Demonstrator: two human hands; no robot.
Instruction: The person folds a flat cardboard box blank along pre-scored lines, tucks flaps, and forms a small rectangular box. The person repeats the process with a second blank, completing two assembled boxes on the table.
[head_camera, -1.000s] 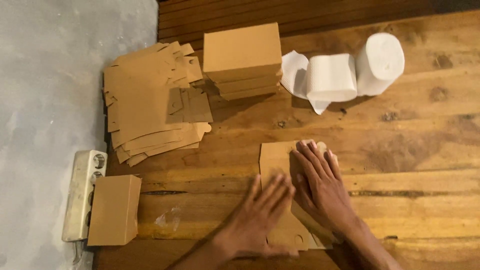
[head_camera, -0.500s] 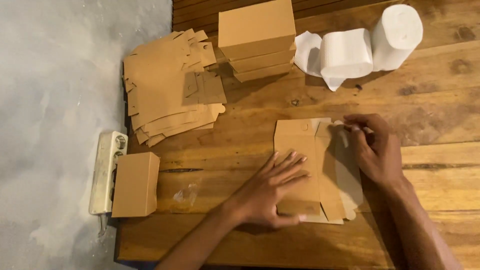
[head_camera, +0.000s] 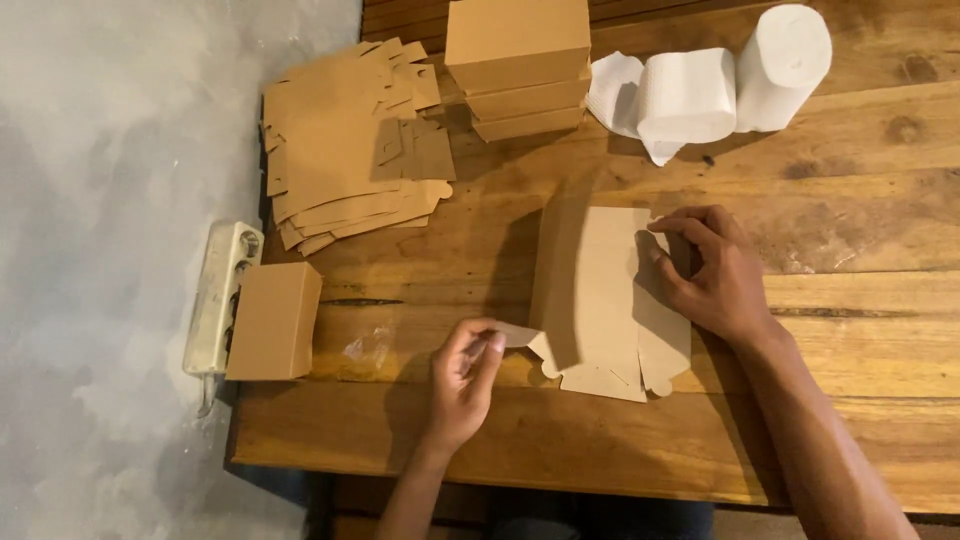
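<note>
— Big brown plank table (head_camera: 860, 330) first. Near the middle of it, close to the front edge, lies the flat brown cardboard box blank (head_camera: 600, 300), partly raised along one fold. That's the piece being worked.

— And the hands?

— The right hand (head_camera: 715, 275) sits on the blank's right side, fingers curled, thumb and forefinger nipping the upper right edge. The left hand (head_camera: 465, 375) is half closed, pinching the pale side flap (head_camera: 515, 335) at the lower left corner.

— How would you do that fold well, then?

— I'd judge it wants the right hand pressing the panel flat while the left bends the flap exactly on its scored crease, not beside it. Thin card like that kinks if it's pulled by a corner.

— What else is about?

— At the far side, the loose pile of flat brown cardboard blanks (head_camera: 345, 150), and just beside it the stack of folded brown boxes (head_camera: 520, 60). To their right, two white paper rolls (head_camera: 735, 85), one upright, one on its side with a loose tail. Then a single finished brown box (head_camera: 272, 320) at the table's left edge, touching a white power strip (head_camera: 220, 295). Smallest, a scrap of clear film (head_camera: 365, 345) near the left hand.
</note>
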